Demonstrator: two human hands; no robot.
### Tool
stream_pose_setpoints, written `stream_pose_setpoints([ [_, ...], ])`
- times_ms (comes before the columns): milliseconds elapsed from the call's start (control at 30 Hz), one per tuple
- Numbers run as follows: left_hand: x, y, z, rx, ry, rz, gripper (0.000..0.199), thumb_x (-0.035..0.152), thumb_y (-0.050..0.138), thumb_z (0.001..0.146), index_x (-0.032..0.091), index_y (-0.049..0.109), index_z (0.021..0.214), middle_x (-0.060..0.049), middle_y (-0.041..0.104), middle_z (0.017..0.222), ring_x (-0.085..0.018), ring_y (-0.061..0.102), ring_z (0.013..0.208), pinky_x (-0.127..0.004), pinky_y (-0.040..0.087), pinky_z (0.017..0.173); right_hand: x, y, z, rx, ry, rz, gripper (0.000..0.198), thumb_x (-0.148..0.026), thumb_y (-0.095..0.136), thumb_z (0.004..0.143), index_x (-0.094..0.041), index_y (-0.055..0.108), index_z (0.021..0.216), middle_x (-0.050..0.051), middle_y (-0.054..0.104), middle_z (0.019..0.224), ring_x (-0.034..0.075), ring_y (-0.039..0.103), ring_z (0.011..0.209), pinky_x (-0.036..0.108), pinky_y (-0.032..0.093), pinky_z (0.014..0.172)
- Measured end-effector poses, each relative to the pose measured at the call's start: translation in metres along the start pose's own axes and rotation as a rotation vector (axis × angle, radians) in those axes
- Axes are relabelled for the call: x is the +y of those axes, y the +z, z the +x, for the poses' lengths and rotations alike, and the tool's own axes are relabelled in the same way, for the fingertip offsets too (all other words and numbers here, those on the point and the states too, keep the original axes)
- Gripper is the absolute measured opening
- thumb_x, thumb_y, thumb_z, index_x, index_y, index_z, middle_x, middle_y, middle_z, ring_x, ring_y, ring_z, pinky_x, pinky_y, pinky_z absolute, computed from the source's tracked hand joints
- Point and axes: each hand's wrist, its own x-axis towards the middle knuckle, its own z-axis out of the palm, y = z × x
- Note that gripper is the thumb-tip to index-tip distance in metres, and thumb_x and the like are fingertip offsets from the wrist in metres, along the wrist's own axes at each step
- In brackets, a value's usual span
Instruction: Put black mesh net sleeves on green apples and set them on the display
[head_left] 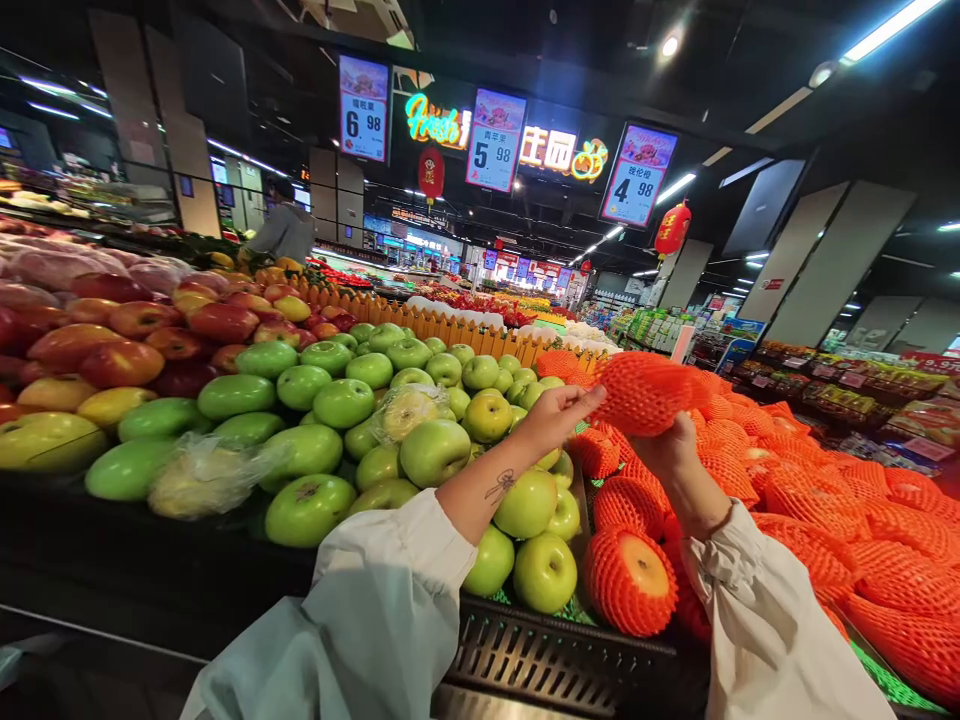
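Sleeved hands (pixel 559 415) (pixel 671 450) grip netted orange fruit (pixel 643 393), long axis level, left-right.

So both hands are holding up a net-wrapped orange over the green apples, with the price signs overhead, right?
Not quite: the head view shows the left hand and right hand holding the net-wrapped orange up over the pile of netted oranges, not the green apples, which lie to the left. The price signs do hang overhead.
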Motion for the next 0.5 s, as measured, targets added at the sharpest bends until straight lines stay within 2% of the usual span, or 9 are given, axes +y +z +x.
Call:
stream_pose_setpoints([
  [67,0.001,0.001,-0.001,-0.073,0.002,0.017,0.049,0.059,0.085,0.064,0.017,0.061,0.072,0.003,0.056,0.072,-0.010,0.047,0.069,-0.026,0.039,0.070,-0.001,-0.006,0.001,0.062,-0.011,0.049,0.070,-0.075,0.051,0.074,-0.034,0.064,0.129,0.004,0.077,0.120,0.037,0.058,0.132,0.059,0.050,0.108],
  [167,-0.004,0.002,-0.001,-0.052,-0.017,0.062,0.050,0.045,0.092,0.058,0.016,0.068,0.091,0.000,0.065,0.088,-0.011,0.054,0.079,-0.027,0.043,0.076,-0.002,-0.010,0.002,0.089,-0.021,0.071,0.071,-0.075,0.054,0.073,-0.035,0.064,0.131,0.004,0.077,0.120,0.037,0.059,0.129,0.059,0.051,0.107],
  [367,-0.016,-0.002,0.001,-0.011,0.036,0.289,0.027,0.033,0.080,0.077,0.016,0.069,0.095,-0.006,0.069,0.099,-0.016,0.060,0.089,-0.030,0.049,0.082,0.001,-0.007,0.000,0.090,0.012,0.105,0.072,-0.075,0.057,0.070,-0.034,0.065,0.130,0.004,0.076,0.122,0.038,0.057,0.132,0.060,0.051,0.108],
  [500,-0.013,-0.006,-0.001,0.065,0.121,0.632,0.021,0.019,0.071,0.084,0.018,0.071,0.105,-0.009,0.069,0.108,-0.024,0.060,0.106,-0.041,0.047,0.100,0.004,-0.007,0.002,0.073,-0.002,0.112,0.072,-0.072,0.062,0.067,-0.034,0.066,0.127,0.005,0.075,0.124,0.039,0.054,0.135,0.064,0.046,0.110],
])
